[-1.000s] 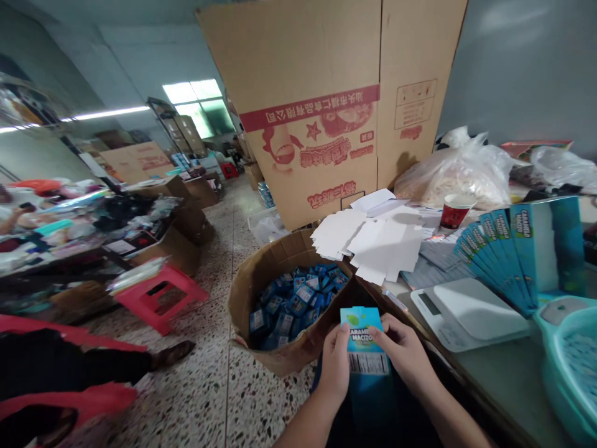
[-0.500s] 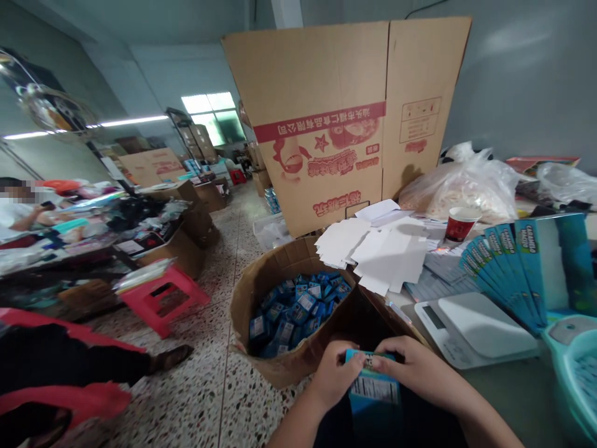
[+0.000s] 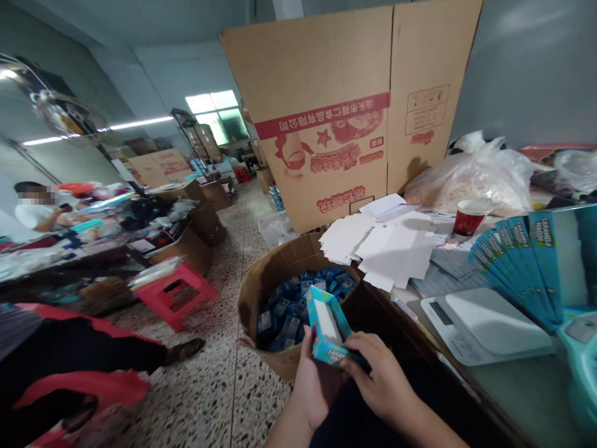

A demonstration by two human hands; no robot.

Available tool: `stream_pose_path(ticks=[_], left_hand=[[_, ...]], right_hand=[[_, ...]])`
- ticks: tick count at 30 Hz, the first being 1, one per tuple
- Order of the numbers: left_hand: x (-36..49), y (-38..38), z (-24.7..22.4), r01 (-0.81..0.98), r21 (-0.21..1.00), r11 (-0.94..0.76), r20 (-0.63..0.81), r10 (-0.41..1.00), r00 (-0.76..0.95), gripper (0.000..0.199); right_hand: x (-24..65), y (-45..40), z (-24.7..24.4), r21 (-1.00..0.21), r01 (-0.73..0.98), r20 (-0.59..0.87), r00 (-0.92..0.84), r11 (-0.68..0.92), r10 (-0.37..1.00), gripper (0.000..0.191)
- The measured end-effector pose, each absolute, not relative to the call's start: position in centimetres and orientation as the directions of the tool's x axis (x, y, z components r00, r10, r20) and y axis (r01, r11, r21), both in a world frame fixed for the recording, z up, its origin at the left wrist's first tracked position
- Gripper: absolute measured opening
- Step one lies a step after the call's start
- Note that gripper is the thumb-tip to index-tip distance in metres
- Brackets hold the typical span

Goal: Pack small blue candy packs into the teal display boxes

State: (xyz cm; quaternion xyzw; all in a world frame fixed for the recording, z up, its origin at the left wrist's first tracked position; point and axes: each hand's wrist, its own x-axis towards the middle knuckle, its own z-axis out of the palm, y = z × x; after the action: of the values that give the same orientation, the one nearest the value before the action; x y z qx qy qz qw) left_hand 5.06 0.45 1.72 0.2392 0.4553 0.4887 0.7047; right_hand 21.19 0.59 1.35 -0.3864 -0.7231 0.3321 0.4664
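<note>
A blue printed cardboard box (image 3: 332, 358), open on the upper side with white showing inside, is held tilted between both hands over my lap. My left hand (image 3: 313, 386) grips it from below and the left, fingers partly hidden behind it. At its lower right corner, my right hand (image 3: 373, 367) pinches the edge between thumb and fingers. Just beyond the hands stands a large brown carton (image 3: 249, 298) holding many small blue packets (image 3: 291, 311).
Right of me, a table carries flat white card blanks (image 3: 396, 249), a white scale (image 3: 494, 323), fanned blue cartons (image 3: 517, 261), a red cup (image 3: 469, 218) and a turquoise basin (image 3: 578, 354). A red stool (image 3: 175, 292) and a seated person's leg (image 3: 116, 348) are at left.
The blue box has been lifted up and turned, so its open side with the white inside now shows. Both hands have shifted left and regripped it. The view has turned slightly left.
</note>
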Motion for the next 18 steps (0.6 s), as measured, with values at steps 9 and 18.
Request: stream_pose_path(ticks=[9,18], left_hand=[[5.8,-1.2,2.7,-0.559,0.671,0.487,-0.515,0.849,0.121,0.04],[6.8,-0.9,3.4,-0.548,0.755,0.359,-0.355,0.927,0.119,0.052]], right_hand=[[20.7,-1.2,1.9,-0.852,0.253,0.227,-0.61,0.458,0.759,0.033],[20.6,-0.9,7.9,-0.531,0.498,0.053,-0.788,0.686,0.614,0.04]])
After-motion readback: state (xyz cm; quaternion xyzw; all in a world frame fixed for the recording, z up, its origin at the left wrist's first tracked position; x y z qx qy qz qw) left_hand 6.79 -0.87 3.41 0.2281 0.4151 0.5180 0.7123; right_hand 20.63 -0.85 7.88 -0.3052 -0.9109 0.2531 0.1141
